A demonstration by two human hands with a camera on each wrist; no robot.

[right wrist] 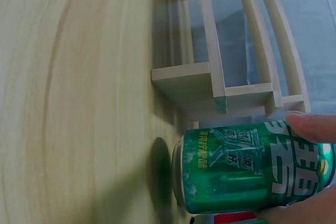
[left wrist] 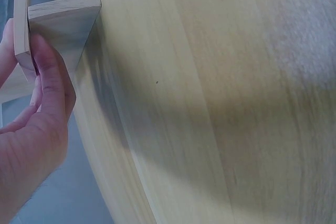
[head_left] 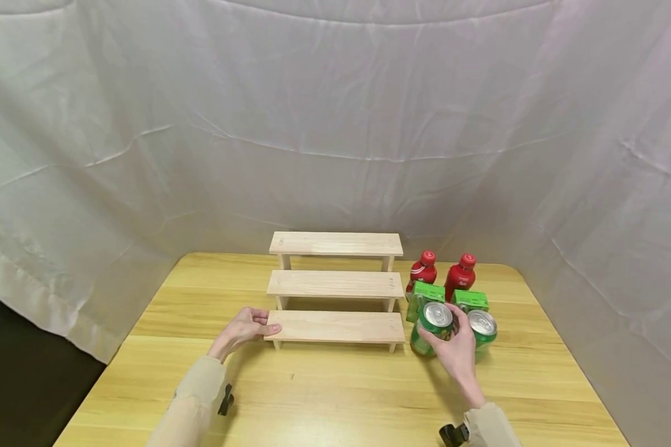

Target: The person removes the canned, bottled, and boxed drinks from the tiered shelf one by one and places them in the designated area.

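A pale wooden three-step rack stands towards the back of the table. My left hand pinches the left end of its lowest step, thumb on top and fingers beneath. With my right hand I grip a green soda can near its upper end, thumb on one side and fingers on the other. The can is upright, just right of the lowest step, and its shadow falls on the table beside its base. A second green can stands right behind my right hand, partly covered by it.
Two green-topped cartons stand behind the cans, and two red bottles behind those. Grey cloth hangs around the back and sides of the wooden table. A dark area lies beyond its left edge.
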